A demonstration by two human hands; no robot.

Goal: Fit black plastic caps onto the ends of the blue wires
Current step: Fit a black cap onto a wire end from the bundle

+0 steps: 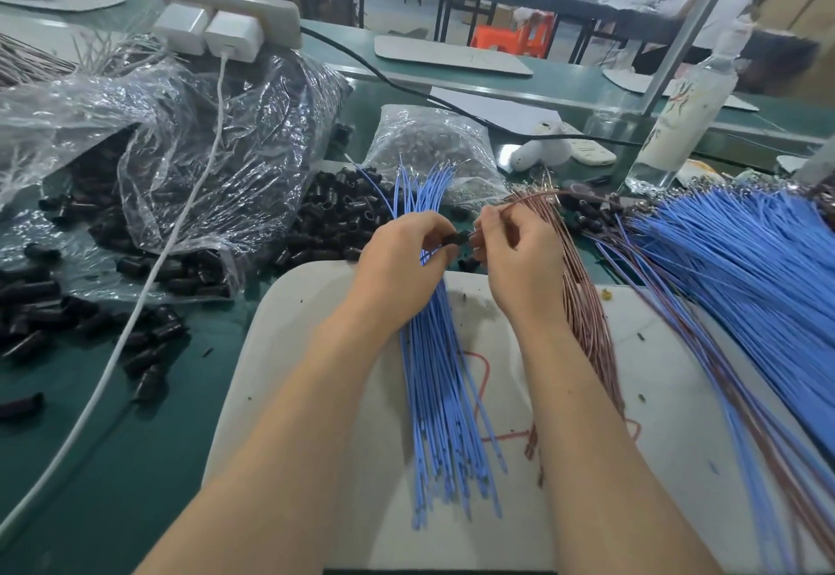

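A bundle of blue wires [433, 371] is gripped in the curled left hand [402, 258], and a small black plastic cap [453, 239] is pinched at that hand's fingertips. A thin wire end [472, 235], its colour not discernible, is pinched between thumb and forefinger of the right hand [519, 253] and held right at the cap. The bundle is stood at a slant over a white board [316, 348] laid on the green counter [135, 461]. A bundle of brown wires [587, 317] is seen under the right hand. A heap of loose black plastic caps [334, 222] is spread beside a crumpled clear plastic bag [180, 136] on the left. A broad fan of blue wires [745, 267] is laid at the right.
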